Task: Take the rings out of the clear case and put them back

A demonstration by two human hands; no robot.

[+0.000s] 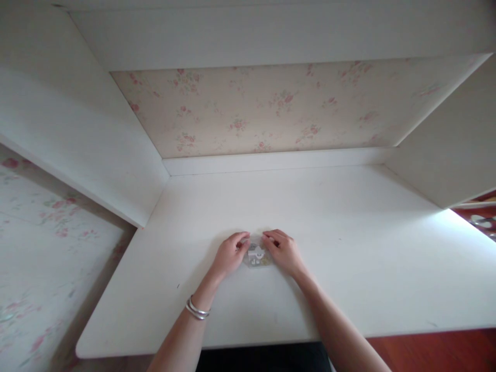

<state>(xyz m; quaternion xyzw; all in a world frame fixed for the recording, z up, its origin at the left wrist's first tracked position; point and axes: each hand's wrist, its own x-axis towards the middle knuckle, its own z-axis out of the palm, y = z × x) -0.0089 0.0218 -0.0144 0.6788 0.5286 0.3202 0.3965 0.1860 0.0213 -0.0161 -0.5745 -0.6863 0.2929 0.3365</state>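
Head view: a small clear packet (pixel 257 257) is pinched from both sides near the desk's (pixel 349 248) front edge, left hand (pixel 229 254) and right hand (pixel 284 251) grasping it. Wide bare desktop is seen around the packet, walled by white panels (pixel 85 139) behind.

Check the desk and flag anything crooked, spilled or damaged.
Nothing stands out. The small clear packet lies flat on the white desk between the left hand and right hand, both touching its edges. No spill or damage shows.

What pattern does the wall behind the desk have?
The wall is cream with small pink flowers, best seen in the head view.
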